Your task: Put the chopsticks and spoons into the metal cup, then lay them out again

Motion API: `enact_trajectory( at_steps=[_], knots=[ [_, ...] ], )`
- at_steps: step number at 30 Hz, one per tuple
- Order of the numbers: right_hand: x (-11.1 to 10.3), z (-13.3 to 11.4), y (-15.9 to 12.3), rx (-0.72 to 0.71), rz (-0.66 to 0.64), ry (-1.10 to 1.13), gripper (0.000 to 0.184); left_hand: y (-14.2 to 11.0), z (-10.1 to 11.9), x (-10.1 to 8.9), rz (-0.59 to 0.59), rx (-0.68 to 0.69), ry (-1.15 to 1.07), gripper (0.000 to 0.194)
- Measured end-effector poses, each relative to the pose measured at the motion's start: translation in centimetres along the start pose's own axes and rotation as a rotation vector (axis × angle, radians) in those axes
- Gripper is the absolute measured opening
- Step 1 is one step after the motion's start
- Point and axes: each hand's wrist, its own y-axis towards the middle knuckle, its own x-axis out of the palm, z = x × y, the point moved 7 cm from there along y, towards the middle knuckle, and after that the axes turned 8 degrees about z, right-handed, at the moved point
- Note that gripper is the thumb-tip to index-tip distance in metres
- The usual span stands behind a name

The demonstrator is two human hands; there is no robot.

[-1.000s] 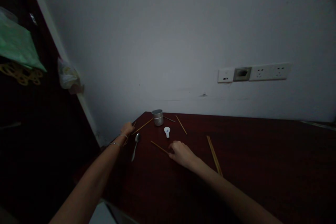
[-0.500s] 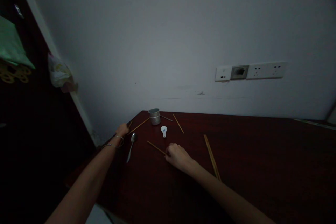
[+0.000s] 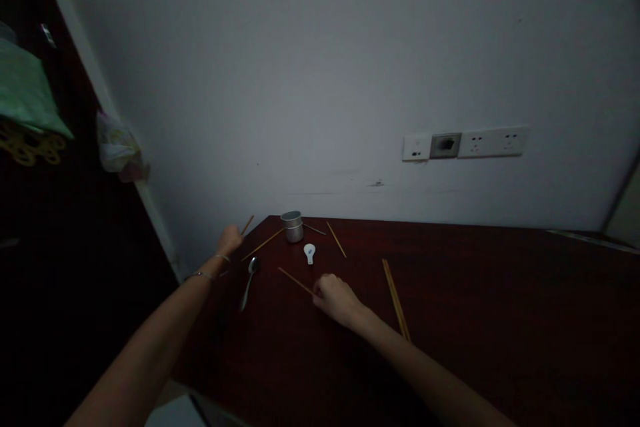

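My left hand [image 3: 231, 239] is closed on a wooden chopstick [image 3: 247, 224], whose end sticks up past the fingers near the table's left edge. My right hand [image 3: 334, 295], low over the table, pinches one end of another chopstick [image 3: 295, 280] that points left and away. Between the hands lies a metal spoon [image 3: 248, 282]. A white ceramic spoon [image 3: 309, 253] rests beyond my right hand. Farther back stands a metal cup [image 3: 293, 227], with a single chopstick [image 3: 263, 245] to its left and a thin metal utensil [image 3: 314, 229] behind it on the right.
Another chopstick [image 3: 337, 239] lies right of the cup, and a pair of chopsticks [image 3: 396, 299] lies beyond my right forearm. The dark red table [image 3: 480, 287] meets a wall with sockets [image 3: 493, 143]. A plastic bag [image 3: 117, 145] hangs at the left by a dark door.
My left hand has risen a little with its chopstick, which now stands clearer of the table. The right hand has hardly moved. The whole view has shifted slightly.
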Motion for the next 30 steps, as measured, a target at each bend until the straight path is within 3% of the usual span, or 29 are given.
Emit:
enact_trajectory(
  at_steps=[3,7,11,16,20,24,30],
  knots=[
    [-1.4,0.6,-0.4,0.015,0.058,0.136,0.019,0.2,2.1,-2.8,0.095,-0.029,0.020,0.016],
    [-4.4,2.2,-1.0,0.055,0.186,0.396,0.018,-0.1,6.8,-6.9,0.258,0.043,-0.277,0.016],
    [-7.5,5.8,-1.8,0.188,0.351,0.671,0.018,-1.7,12.7,-8.3,0.245,0.158,-0.487,0.024],
    [-10.2,10.7,-3.6,0.349,0.537,0.890,0.021,-6.5,20.9,-5.6,-0.007,0.257,-0.752,0.029],
    [-11.9,13.1,-5.2,0.397,0.657,0.933,0.023,-12.3,26.3,-1.2,-0.437,0.218,-1.153,0.021],
    [-12.7,14.7,-6.5,0.408,0.725,0.925,0.025,-17.6,29.7,2.5,-0.672,0.222,-1.252,0.020],
    [-12.2,16.6,-7.6,0.447,0.761,0.928,0.026,-23.2,32.2,6.0,-0.836,0.183,-1.354,0.025]
  ],
)
